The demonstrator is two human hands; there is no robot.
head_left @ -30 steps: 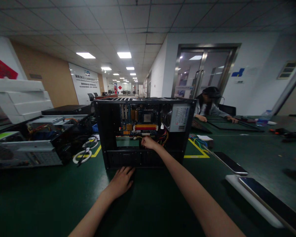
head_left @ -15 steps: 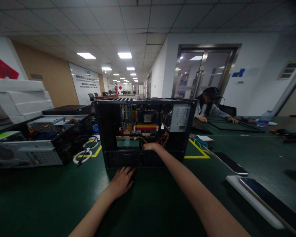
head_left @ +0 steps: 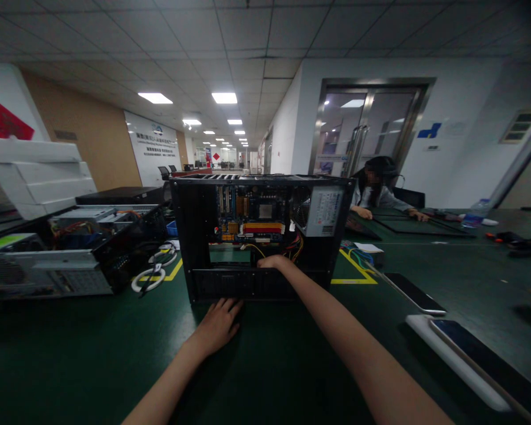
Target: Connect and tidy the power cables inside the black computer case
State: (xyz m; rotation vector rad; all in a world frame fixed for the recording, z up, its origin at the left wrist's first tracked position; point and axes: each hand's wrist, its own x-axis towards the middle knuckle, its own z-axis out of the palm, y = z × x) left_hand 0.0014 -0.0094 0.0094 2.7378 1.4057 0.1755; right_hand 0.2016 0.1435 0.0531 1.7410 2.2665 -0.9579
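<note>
An open black computer case [head_left: 221, 284] stands upright on the green table. Inside it are a motherboard [head_left: 259, 203] with red and yellow memory slots, a silver power supply [head_left: 326, 211] at upper right, and loose coloured cables [head_left: 297, 248]. My left hand [head_left: 219, 323] lies flat on the tabletop, its fingers slightly spread and their tips against the case's lower front edge. My right hand [head_left: 272, 261] reaches over the lower panel into the case, below the motherboard. Its fingers look curled, but their tips and whatever they grip are hidden inside.
At left lies another opened computer case [head_left: 66, 260], with coiled white cables [head_left: 148, 280] beside it. Phone-like dark slabs [head_left: 413, 292] and a white bar [head_left: 451, 360] lie right. Across the table sits a person [head_left: 378, 189], near a water bottle [head_left: 475, 213].
Almost nothing differs. My right hand has shifted very slightly inside the case; my left hand rests in the same place.
</note>
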